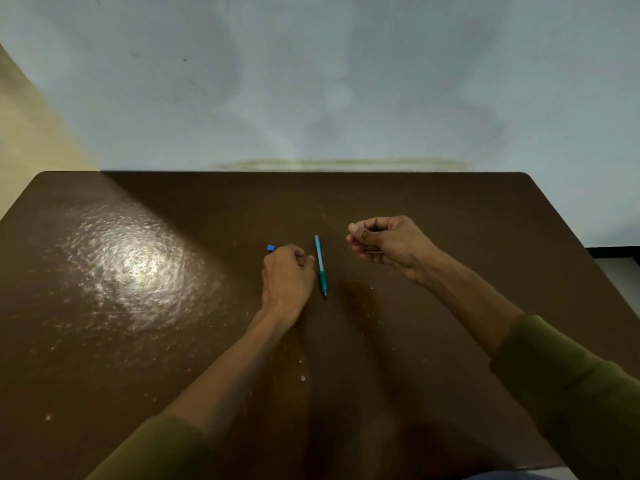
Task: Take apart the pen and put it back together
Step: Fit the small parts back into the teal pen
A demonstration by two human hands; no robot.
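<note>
on the dark brown, glossy bench [138, 341], near its middle, lies the slim teal plastic pen barrel [320, 265], flat on the surface, lengthwise away from the person, dark tip at the near end. the left hand [287, 275] rests on the bench just beside the barrel, on its left, curled into a loose fist with the knuckles up; the fingertips lie close to the barrel, and contact cannot be confirmed. whether this hand encloses anything cannot be determined. a small blue plastic piece [270, 248] shows at the far edge of the left hand, on the bench, partly hidden by the knuckles; its exact form is too small to resolve.

the right hand [384, 242] is raised above the bench, to the right of the barrel and apart from it. its fingers are curled, thumb pressed against forefinger, pinching a very thin, dark, wire-like part [348, 242] that shows at the fingertips; the part is too fine to identify with certainty.

both forearms are bare, with olive green sleeves [568, 393] pushed up toward the elbows. a bright patch of reflected light lies on the left portion of the bench. a pale blue-grey wall [311, 81] stands behind the far edge of the bench.
</note>
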